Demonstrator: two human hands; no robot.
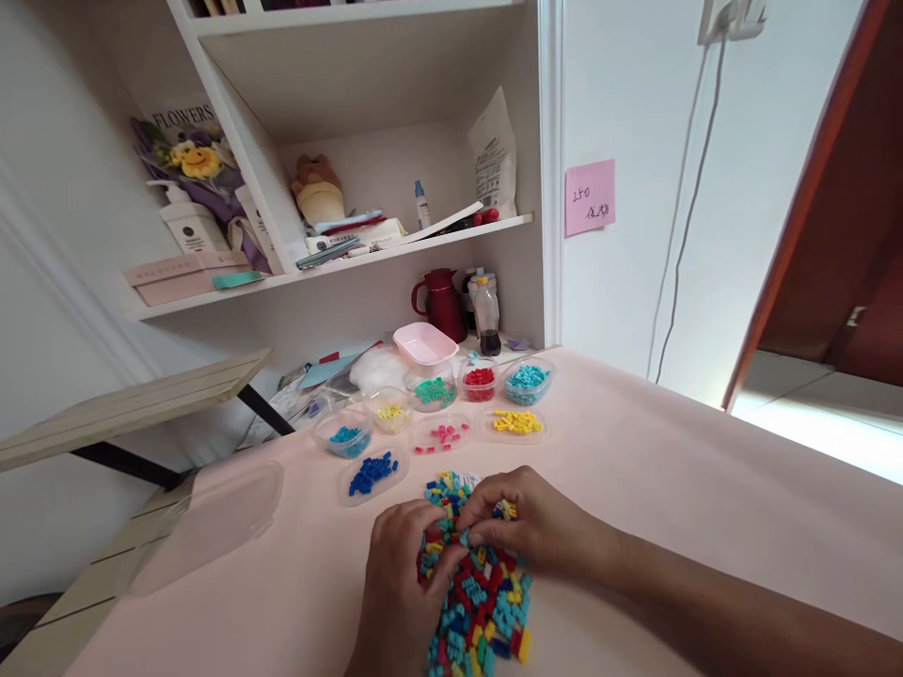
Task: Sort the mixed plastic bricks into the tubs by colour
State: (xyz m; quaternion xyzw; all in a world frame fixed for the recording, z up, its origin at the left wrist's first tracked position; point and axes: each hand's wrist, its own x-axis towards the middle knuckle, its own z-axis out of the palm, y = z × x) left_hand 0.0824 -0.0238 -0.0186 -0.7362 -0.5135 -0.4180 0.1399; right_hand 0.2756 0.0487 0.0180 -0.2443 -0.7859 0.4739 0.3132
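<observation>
A pile of small mixed-colour toy building bricks (480,602) lies on the pink table surface. My right hand (532,517) reaches in from the right, thumb and forefinger pinched on a light-blue brick (464,537) at the pile's upper part. On the left edge of the pile rests my left hand (405,555), its fingers curved and its thumb apart from the forefinger, bricks showing in the gap. Beyond the hands, a clear lid holds dark-blue bricks (373,472), and other lids carry pink bricks (448,434) and yellow bricks (517,422).
Clear tubs behind hold blue (345,435), pale-yellow (389,412), green (434,390), red (480,378) and turquoise bricks (529,378). A pink tray (425,344), red jug (443,306) and bottle (486,320) stand at the back. A large clear lid (212,527) lies left.
</observation>
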